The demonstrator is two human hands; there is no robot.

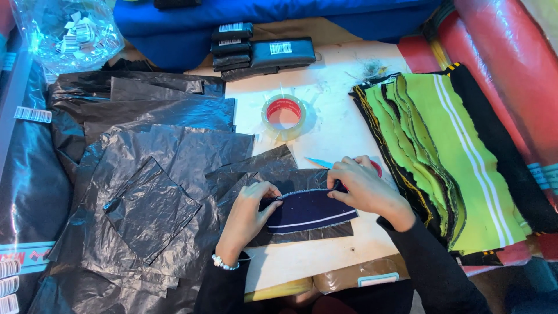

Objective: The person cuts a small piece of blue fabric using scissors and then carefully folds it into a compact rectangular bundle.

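A navy knit strip (308,210) is pinched at its ends by the left hand (247,215) and right hand (363,186), over a black plastic sheet (290,174) on the bench (331,122). The slick sheet may well slide, so the strip could be skewed.

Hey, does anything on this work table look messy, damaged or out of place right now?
Mostly orderly. One oddity: a tuft of loose thread scraps lies on the white table by the green fabric stack. The black plastic sheets are crinkled and overlap unevenly. Nothing looks spilled or torn.
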